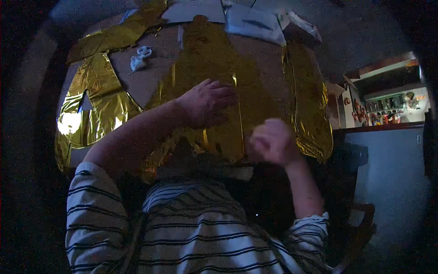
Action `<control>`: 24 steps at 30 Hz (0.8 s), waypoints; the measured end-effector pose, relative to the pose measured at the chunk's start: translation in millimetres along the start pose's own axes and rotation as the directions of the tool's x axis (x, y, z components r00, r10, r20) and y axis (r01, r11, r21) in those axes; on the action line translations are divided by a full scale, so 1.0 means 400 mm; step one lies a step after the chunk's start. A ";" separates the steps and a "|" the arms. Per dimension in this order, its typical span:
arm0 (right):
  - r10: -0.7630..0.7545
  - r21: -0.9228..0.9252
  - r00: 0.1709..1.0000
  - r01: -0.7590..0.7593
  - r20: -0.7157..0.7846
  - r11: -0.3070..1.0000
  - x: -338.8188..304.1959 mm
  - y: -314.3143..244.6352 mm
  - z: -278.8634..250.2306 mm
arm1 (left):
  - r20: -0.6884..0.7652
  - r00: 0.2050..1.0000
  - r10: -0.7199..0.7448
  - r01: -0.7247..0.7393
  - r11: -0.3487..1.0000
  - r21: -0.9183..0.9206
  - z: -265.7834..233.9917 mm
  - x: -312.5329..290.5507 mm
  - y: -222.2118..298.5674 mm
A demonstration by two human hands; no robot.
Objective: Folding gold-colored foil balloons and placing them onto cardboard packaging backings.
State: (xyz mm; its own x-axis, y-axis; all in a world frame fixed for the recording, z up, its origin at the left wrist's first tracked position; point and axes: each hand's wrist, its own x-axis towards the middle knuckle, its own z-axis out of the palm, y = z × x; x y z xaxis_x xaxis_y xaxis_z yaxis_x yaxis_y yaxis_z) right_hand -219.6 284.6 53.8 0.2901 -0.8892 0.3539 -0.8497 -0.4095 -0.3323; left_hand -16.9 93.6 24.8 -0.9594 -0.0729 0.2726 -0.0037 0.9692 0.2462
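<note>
My left hand (210, 102) lies flat with fingers stretched out on a shiny gold sheet (251, 86), which could be foil or metallic cloth. This wide piece spreads over the middle of a brown surface (159, 59) and reaches its near edge. To the right, my right hand (273, 141) is curled closed above the sheet's near part, slightly blurred. Whatever its fingers hold, if anything, is hidden. Another gold piece (98, 77), crumpled and with a notch cut into it, lies at the left. A third gold piece (310, 100) hangs over the right edge.
A pale looped, tangled object (141, 57) rests left of the middle. At the back lie a whitish flat packet (255, 23) and another gold strip (118, 32). Off to the right stand a grey-blue cabinet (392, 169) and a lit shelf (388, 102) with small items. The room is dim.
</note>
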 end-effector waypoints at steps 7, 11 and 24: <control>0.618 0.098 0.771 -0.610 -0.153 0.786 0.275 0.283 0.027 | -0.055 0.998 -0.003 0.001 0.999 -0.034 -0.010 0.002 0.010; 0.657 -0.116 0.754 -0.652 0.006 0.749 0.359 0.332 0.048 | -0.118 0.990 0.073 -0.073 0.997 0.008 0.037 0.010 -0.033; 0.702 0.209 0.694 -0.719 0.159 0.663 0.348 0.370 0.032 | -0.376 0.909 -0.181 0.172 0.983 -0.057 -0.055 -0.079 -0.073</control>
State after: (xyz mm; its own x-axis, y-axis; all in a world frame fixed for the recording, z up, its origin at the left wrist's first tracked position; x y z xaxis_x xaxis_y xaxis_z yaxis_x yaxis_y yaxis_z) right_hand -299.5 97.6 42.8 -0.3252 -0.9371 -0.1269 -0.6798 0.3250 -0.6575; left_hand 19.7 62.3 29.6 -0.7654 -0.3299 0.5526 -0.1527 0.9272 0.3420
